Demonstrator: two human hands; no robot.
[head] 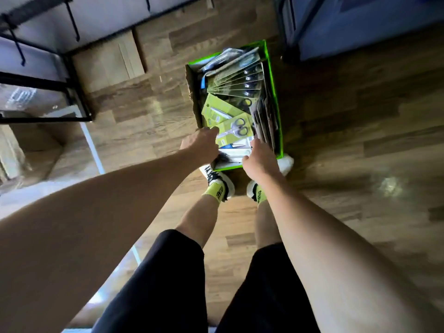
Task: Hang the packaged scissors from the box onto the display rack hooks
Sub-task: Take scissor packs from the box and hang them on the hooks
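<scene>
Both bare forearms fill the near edge of the view, above black shorts, yellow-green socks and white shoes [217,175] planted on a wood-plank floor [348,140] of mixed brown tones with a dull sheen. Far left, the black metal display rack [72,75] stands with thin dark hooks [73,22] jutting out, and a flat cardboard carton [108,58] lies on the floor just beside its base. A dark blue unit sits at the far right corner.

Just beyond the toes rests the box [272,75], brown cardboard inside with bright green edges (its near end touches the shoes). It is packed with flat packaged scissors: a fan of clear-fronted packs leaning toward the far end, dark packs standing on edge along the right wall, and lime-green cards lying on top. One green scissors pack [234,132], showing steel blades and black loop handles, lies near the front.

The left hand [203,146] reaches into the box's near left corner, its fingertips at that pack's left edge; whether they pinch it I cannot tell. The right hand [258,156] reaches in at the near right, fingers extended down among the packs, and its grasp is hidden too.
</scene>
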